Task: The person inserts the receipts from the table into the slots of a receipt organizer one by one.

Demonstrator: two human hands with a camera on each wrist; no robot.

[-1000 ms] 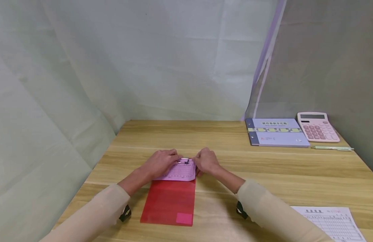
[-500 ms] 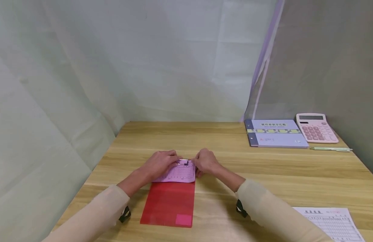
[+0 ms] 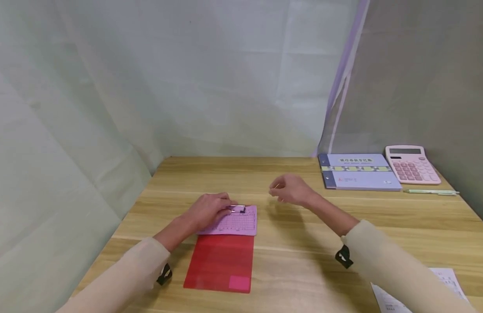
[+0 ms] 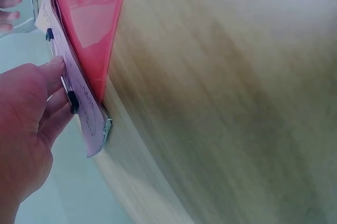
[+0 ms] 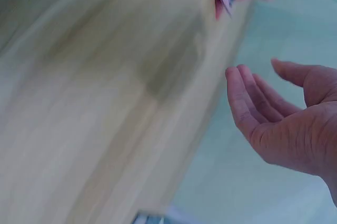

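Observation:
A red, translucent folder point(image 3: 221, 261) lies on the wooden table, with a pink label at its near right corner. Across its far end are pink printed forms point(image 3: 243, 224), under a metal clip point(image 3: 239, 208) with black ends. My left hand point(image 3: 206, 213) pinches this clip; in the left wrist view the thumb presses the clip point(image 4: 66, 83) and other fingers reach behind it. To the right of the forms, my right hand point(image 3: 291, 190) is held above the table, fingers loosely bent and holding nothing. The right wrist view shows its thumb apart from the fingers.
At the back right lie a blue account book point(image 3: 360, 174), a pink calculator point(image 3: 411, 167) and a pale green pen point(image 3: 431, 191). A white printed form point(image 3: 446, 276) at the front right is partly hidden by the right sleeve. Cloth curtains point(image 3: 241, 87) surround the table.
My right hand has let go of the forms' right edge and moved up and right, away from them. The left hand stays at the clip. The forms' right corner now lies flatter.

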